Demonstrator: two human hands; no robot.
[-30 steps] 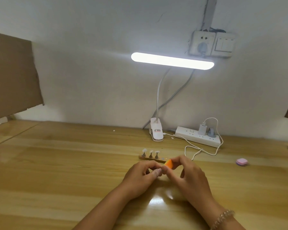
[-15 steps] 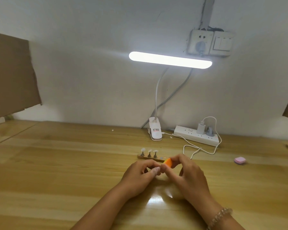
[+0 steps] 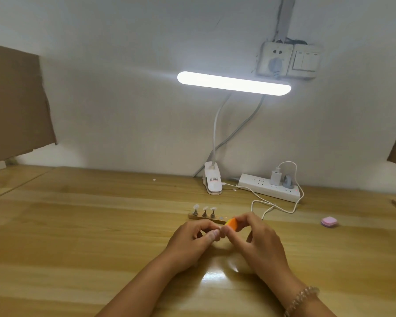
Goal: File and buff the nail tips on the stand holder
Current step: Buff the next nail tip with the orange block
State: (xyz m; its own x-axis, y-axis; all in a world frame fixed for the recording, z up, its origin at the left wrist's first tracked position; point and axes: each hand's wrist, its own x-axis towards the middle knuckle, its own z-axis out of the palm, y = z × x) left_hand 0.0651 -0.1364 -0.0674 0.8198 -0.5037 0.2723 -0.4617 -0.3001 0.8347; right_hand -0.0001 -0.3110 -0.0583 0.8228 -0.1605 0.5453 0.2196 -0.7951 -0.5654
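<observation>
From the head camera, both hands meet low over the wooden surface (image 3: 82, 225), just in front of the stand holder (image 3: 198, 217). The right hand (image 3: 258, 243) has its grip closed on a small orange buffer block (image 3: 231, 223), thumb and fingers curled round it with one end of the block poking out on the left. The left hand (image 3: 192, 239) has its grip pinched nearly shut, thumb and forefinger pressed together right against that end. I judge it holds a single nail tip off the stand, though the tip itself is too small to make out between the fingers.

The stand holder lies flat beyond the knuckles. Three nail tips (image 3: 205, 208) sit upright on their pegs along its left part. The right part of the strip shows bare spots and runs behind the block.

Further back, a clip lamp (image 3: 233, 83) is lit, with a power strip (image 3: 270, 187) near the wall. A small pink thing (image 3: 329, 221) lies well apart to the right.

As a judgement, the work is in its early or middle stretch. One tip is being rubbed now, and the three on the pegs show no clear sign either way of being finished. Returning the worked tip to a bare peg is left to do.
</observation>
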